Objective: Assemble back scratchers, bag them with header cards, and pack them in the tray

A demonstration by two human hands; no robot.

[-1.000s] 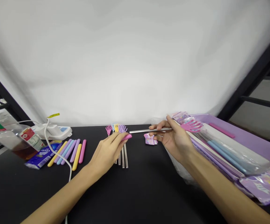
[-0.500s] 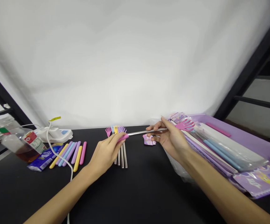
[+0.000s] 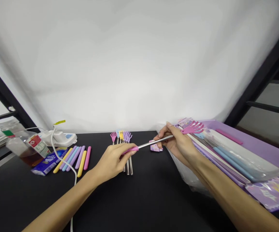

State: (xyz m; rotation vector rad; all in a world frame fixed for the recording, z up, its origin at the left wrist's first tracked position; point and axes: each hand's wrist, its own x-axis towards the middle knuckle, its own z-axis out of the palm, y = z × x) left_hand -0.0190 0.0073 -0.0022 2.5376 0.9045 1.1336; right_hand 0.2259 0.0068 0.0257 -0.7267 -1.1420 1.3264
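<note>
A pink back scratcher with a metal rod spans both hands above the table. My left hand is closed around its pink handle. Farther up, my right hand grips the rod below the pink claw-shaped head, which points right. Behind my left hand lie several metal rods with pink, blue, yellow and purple claw heads. Loose handles in yellow, purple, blue and pink lie to the left. A small pink packet rests behind my right hand's fingers.
On the right, a purple tray holds bagged back scratchers with printed cards. At left stand a clear plastic bottle with brown liquid, a blue tissue pack and a white power strip. A white cable crosses the black table.
Both hands keep hold of the back scratcher, which now tilts a bit more, its handle end slightly lower. The whole view has shifted slightly.
</note>
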